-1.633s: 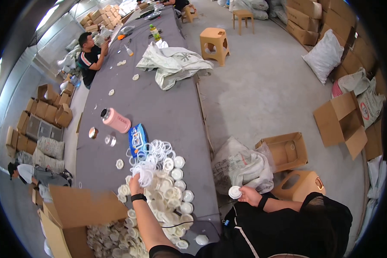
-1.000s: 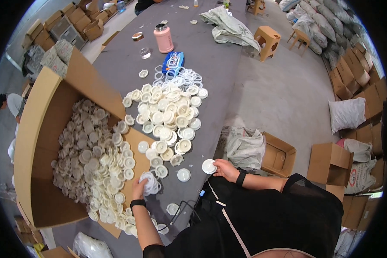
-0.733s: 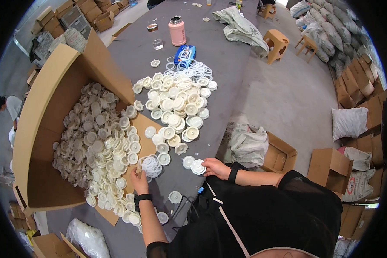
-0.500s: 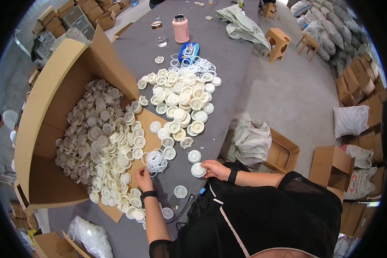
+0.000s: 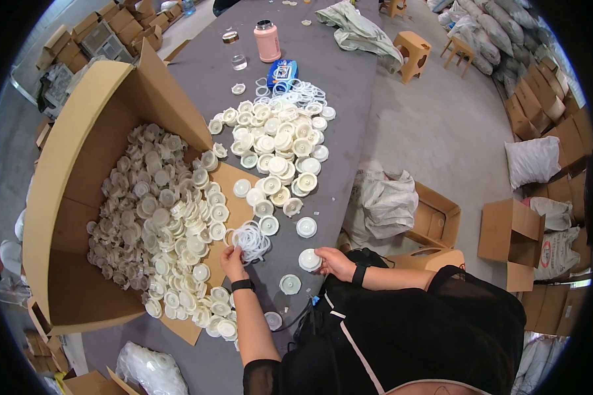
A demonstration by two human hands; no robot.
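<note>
My left hand (image 5: 232, 264) is at the near-left edge of a small heap of thin white rings (image 5: 253, 242), its fingertips pressed together against the heap. Whatever is between those fingertips is too small to make out. My right hand (image 5: 336, 263) pinches a round white plastic cap (image 5: 310, 260) by its right rim, near the table's edge. Just beyond it lies a second cap (image 5: 306, 227), separate from the held one. A paler, translucent cap (image 5: 290, 284) rests between my two forearms.
A large cardboard box (image 5: 79, 197) on its side spills many caps (image 5: 171, 230) onto its flap at left. More caps (image 5: 280, 145) and rings (image 5: 303, 93) are piled farther up the grey table. Beyond stand a pink bottle (image 5: 267, 43), a clear bottle (image 5: 236, 52) and a blue packet (image 5: 282, 74).
My right hand has drawn its cap nearer to me, widening the gap to the cap beyond. My left hand stays beside the ring heap. The whole view has shifted slightly.
</note>
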